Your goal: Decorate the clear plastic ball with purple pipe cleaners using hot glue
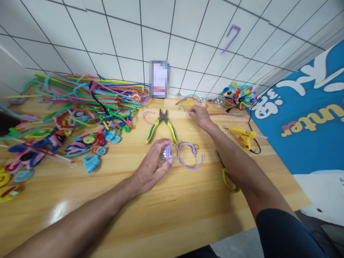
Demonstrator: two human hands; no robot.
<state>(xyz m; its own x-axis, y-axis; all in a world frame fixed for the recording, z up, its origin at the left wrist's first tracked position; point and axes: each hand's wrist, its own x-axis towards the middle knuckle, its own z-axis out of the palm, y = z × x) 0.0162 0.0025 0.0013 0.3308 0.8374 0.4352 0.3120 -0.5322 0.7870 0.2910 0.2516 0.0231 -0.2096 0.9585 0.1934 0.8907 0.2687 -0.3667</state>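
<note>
My left hand (154, 165) is closed around a clear plastic ball (174, 154) with a purple pipe cleaner band (168, 152) across it. Right beside the ball lies a curled purple pipe cleaner (191, 167), with small scissors (194, 147) partly under it. Farther back, my right hand (199, 115) is low over the table with its fingers drawn together; what they hold, if anything, is hidden. Near its fingertips are a few small clear bits and a short yellow piece (189, 104). Yellow-green pliers (162, 125) lie with handles spread behind my left hand.
A heap of colourful pipe cleaners (80, 93) and finished coils (91, 163) covers the left side. A phone (160, 79) leans on the tiled wall. To the right are a yellow glue gun (244, 136), yellow-handled scissors (229, 182) under my forearm, and a colourful button bundle (239, 96).
</note>
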